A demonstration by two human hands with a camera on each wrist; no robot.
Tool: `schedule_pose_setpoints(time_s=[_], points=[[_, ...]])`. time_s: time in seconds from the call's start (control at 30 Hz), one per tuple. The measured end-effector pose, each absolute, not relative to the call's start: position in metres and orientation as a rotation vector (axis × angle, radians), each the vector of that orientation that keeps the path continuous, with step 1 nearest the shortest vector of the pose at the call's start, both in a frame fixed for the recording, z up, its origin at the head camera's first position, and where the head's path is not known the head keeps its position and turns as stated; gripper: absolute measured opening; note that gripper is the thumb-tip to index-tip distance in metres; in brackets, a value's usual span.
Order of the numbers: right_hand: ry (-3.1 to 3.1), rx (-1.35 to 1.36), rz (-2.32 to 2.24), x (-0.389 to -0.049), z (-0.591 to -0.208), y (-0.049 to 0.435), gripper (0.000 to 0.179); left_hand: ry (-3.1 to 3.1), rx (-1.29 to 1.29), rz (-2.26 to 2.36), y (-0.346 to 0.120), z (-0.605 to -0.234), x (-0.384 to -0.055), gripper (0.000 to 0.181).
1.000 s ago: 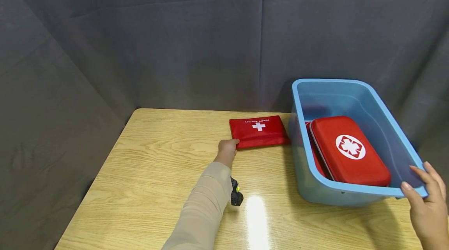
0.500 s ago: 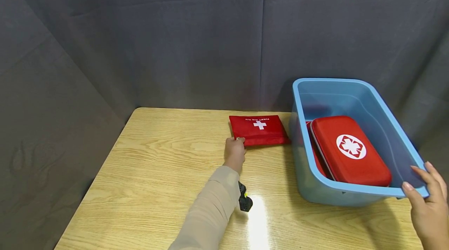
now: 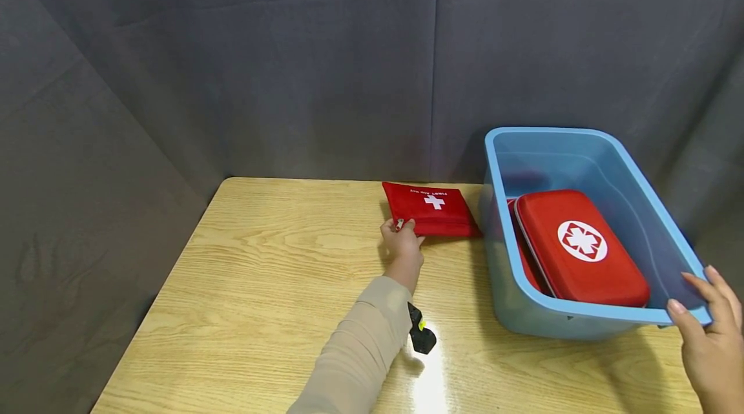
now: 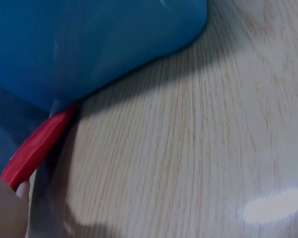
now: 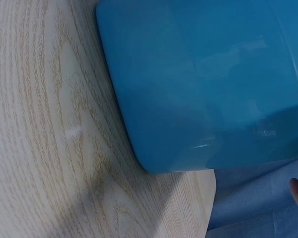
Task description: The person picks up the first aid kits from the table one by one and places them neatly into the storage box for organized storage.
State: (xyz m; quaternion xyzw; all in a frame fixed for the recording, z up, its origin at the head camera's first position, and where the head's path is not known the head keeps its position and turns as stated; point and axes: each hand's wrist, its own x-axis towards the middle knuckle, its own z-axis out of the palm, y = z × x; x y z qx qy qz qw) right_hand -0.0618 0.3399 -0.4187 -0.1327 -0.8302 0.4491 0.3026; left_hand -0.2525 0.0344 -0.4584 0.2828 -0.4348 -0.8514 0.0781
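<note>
My left hand [image 3: 403, 243] pinches the near-left corner of a flat red first aid pouch [image 3: 438, 212] with a white cross and a zipper pull. That left side is raised off the table, while the right end stays low against the bin's side. From the left wrist, the pouch [image 4: 37, 146] shows edge-on beside the blue wall. My right hand [image 3: 712, 343] grips the near-right rim corner of a blue plastic bin [image 3: 526, 317], thumb outside and fingers over the edge. Inside the bin, a red hard-shell first aid case [image 3: 581, 252] leans on another red item [image 3: 527, 265], mostly hidden.
The wooden table [image 3: 279, 272] has its back edge against a grey curtain [image 3: 325, 78], which also hangs on both sides. A black wrist camera [image 3: 421, 336] sticks out from my left sleeve. Glare brightens the tabletop near the front.
My left hand has shifted right and slightly farther away, and the pouch's left side has risen from the table. My right hand and the bin have stayed put.
</note>
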Motion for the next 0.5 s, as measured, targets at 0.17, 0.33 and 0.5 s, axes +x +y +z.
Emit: schedule_pose_setpoints(time_s=[0.17, 0.33, 0.5], points=[[-2.201, -0.361, 1.205, -0.062, -0.412, 0.335, 0.045, -1.295, 0.789, -2.565, 0.036, -0.454, -0.253, 0.032], [-2.219, -0.356, 1.177, -0.066, -0.428, 0.349, 0.045, -1.246, 0.718, -2.609, 0.033, -0.454, -0.256, 0.03], [-2.21, -0.306, 1.145, -0.08, -0.484, 0.402, 0.045, -1.194, 0.68, -2.642, 0.025, -0.45, -0.26, 0.03]])
